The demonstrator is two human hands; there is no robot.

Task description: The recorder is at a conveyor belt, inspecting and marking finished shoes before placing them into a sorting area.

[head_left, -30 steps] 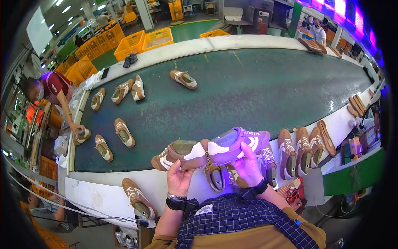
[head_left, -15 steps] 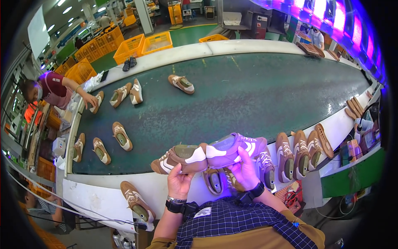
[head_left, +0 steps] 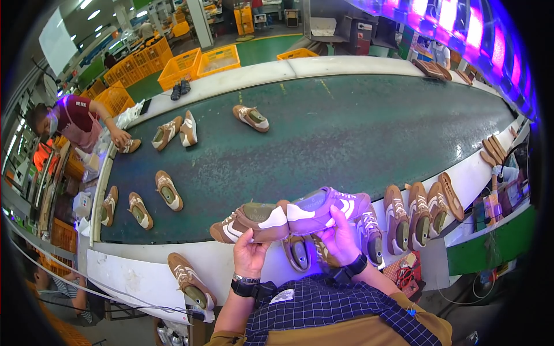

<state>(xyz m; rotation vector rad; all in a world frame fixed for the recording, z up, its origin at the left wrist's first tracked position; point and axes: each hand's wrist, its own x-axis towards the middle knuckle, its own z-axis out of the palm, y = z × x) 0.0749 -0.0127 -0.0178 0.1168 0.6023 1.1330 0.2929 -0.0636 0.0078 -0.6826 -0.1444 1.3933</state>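
My left hand [head_left: 249,252] grips a brown and white sneaker [head_left: 249,222] from below, toe pointing left. My right hand [head_left: 339,235] holds a second sneaker [head_left: 326,209], tinted purple by the overhead light, toe pointing right. The two shoes meet heel to heel just above the near white edge [head_left: 144,277] of the dark green conveyor belt [head_left: 346,132]. Two more sneakers [head_left: 301,252] lie on the edge under my hands, partly hidden.
Several brown sneakers [head_left: 418,210] stand in a row on the ledge to my right, one [head_left: 189,281] to my left. More pairs [head_left: 151,199] ride the belt. A person [head_left: 75,124] at far left reaches for a shoe. Yellow crates [head_left: 199,63] stand beyond.
I have lowered both shoes slightly and brought them closer to me. The shoes on the belt have drifted left. The person at left has moved a hand from a near shoe to a farther one.
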